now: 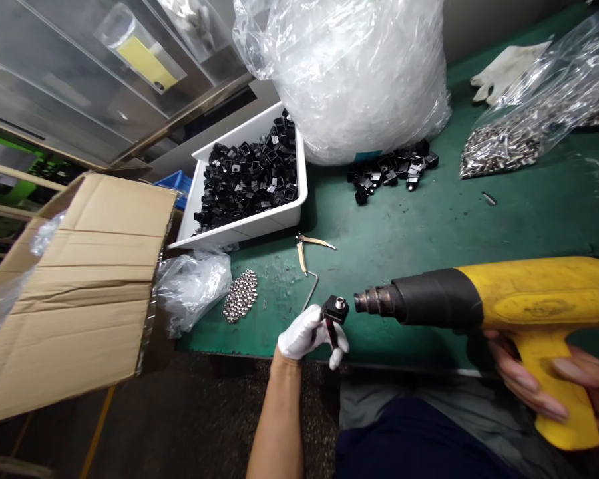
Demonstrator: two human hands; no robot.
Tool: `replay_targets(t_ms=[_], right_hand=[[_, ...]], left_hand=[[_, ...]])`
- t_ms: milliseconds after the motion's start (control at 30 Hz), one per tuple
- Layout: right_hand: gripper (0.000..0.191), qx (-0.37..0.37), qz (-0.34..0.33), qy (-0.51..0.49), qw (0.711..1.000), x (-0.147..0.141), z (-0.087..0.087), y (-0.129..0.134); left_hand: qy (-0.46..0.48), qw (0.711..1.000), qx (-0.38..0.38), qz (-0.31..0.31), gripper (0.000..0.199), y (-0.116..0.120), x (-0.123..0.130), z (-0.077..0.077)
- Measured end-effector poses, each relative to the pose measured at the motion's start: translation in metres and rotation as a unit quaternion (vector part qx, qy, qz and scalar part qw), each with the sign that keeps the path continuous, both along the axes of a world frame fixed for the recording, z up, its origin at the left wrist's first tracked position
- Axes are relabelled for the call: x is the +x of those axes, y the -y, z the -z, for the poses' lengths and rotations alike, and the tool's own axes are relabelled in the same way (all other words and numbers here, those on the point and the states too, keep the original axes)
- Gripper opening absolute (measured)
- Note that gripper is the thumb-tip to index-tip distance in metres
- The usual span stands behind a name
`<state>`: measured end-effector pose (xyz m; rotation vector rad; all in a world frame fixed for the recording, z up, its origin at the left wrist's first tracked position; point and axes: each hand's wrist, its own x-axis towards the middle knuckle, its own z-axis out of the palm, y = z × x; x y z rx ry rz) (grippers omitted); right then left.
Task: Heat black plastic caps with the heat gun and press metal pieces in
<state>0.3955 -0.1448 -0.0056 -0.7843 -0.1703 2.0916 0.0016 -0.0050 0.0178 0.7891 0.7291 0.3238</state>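
Heat gun (504, 293) pointed at black housing (332, 313).
Left grip (304, 334) pinches it, metal insert (339, 303) seemingly seated; right grip (526, 384) clasps the gun; white bin (301, 176) of loose housings (252, 169) remains.

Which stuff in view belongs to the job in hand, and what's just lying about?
Job in hand:
- heat gun, in the right hand
- black part with metal fitting, in the gloved left hand
- likely: black pieces in the tray, loose metal fittings

Apparently lying about:
- pliers
- hex key
- spare glove
- cardboard box
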Motion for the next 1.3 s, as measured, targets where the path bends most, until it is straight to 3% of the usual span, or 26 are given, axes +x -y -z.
replay_targets(t_ms=[733, 1000, 1300], right_hand=[[0.043, 0.007, 0.005, -0.009, 1.000, -0.0004, -0.0045, -0.0019], [0.045, 0.004, 0.004, -0.016, 1.000, 0.0007, 0.0022, 0.0000], [0.046, 0.012, 0.006, -0.011, 1.000, 0.0010, -0.0015, 0.0001]], left_hand=[[0.020, 1.000, -0.018, 0.007, 0.076, -0.0030, 0.0041, -0.0047], [-0.011, 1.000, -0.014, 0.006, 0.079, -0.0028, 0.0045, -0.0058], [-0.005, 0.999, -0.019, 0.033, 0.076, -0.0063, 0.0024, -0.0060]])
